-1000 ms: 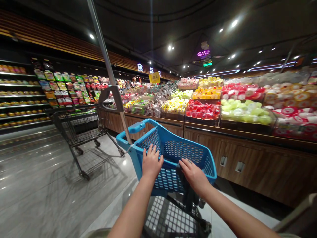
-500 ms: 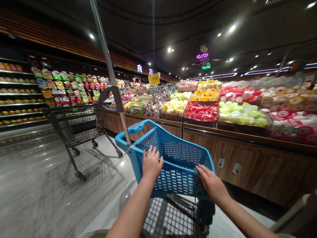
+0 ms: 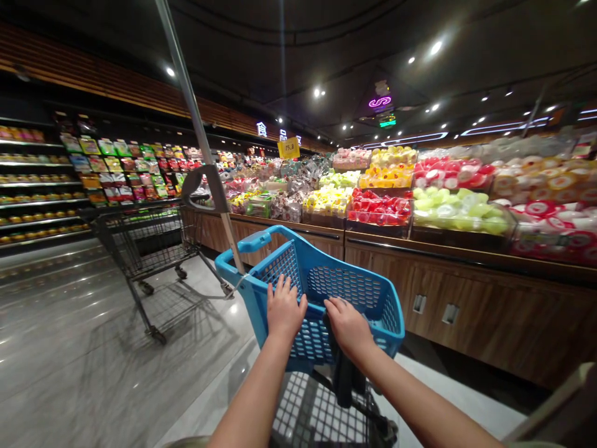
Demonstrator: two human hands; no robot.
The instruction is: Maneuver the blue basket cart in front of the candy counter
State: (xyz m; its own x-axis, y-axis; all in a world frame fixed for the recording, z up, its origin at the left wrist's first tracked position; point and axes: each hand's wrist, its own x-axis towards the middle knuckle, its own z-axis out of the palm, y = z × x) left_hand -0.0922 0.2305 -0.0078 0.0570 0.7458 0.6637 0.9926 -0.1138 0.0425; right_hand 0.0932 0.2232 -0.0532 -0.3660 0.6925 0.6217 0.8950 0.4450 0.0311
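Note:
My left hand (image 3: 285, 309) grips the near rim of a blue plastic shopping cart basket (image 3: 354, 283), its fingers curled over the mesh wall. My right hand (image 3: 349, 326) sits on the same rim, closer to the middle, closed over a dark cloth item (image 3: 344, 373). That cloth hangs down inside the basket toward the cart's lower wire rack (image 3: 317, 410). A metal pole (image 3: 198, 137) rises from the basket's far left corner. Nothing else shows inside the basket.
A dark wire shopping cart (image 3: 144, 249) stands on the polished floor (image 3: 69, 354) at left. A wooden counter (image 3: 466, 305) at right displays packaged sweets in bright colours. Stocked shelves (image 3: 37, 180) line the left wall.
My right hand has slid left along the rim toward the middle, taking the dark cloth with it. My left hand stays in place, and the view has shifted only slightly.

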